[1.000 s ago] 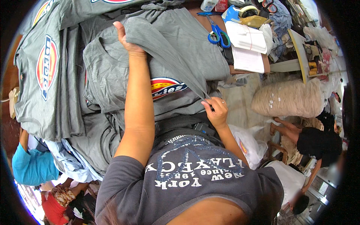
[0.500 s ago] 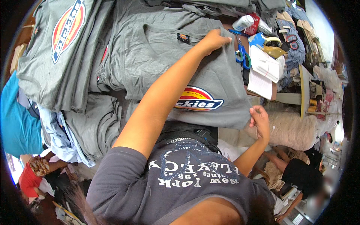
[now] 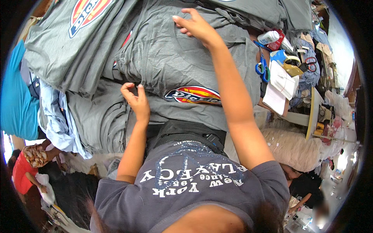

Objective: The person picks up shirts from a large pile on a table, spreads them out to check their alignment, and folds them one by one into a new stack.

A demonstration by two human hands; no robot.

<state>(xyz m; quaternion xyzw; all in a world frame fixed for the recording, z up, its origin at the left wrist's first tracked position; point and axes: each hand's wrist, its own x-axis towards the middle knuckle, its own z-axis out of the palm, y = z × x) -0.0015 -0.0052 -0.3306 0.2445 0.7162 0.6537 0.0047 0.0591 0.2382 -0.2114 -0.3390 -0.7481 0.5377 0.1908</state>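
A grey T-shirt with a red, yellow and blue oval print lies spread and wrinkled in front of me, on more grey cloth. At its near left edge is my left hand, fingers curled and thumb close to the index finger, seemingly pinching the cloth. My right hand reaches over the far part of the shirt. Its fingers are apart, and nothing shows between them.
Stacked grey shirts lie at the left, above another folded grey pile. Blue-handled scissors, a white notepad, a tape dispenser and a white bottle sit at the right. Other people are behind on both sides.
My left hand has gone from the shirt's far right to its near left edge. My right hand has left the near right corner for the far middle. The shirt is more rumpled, its neckline less clear.
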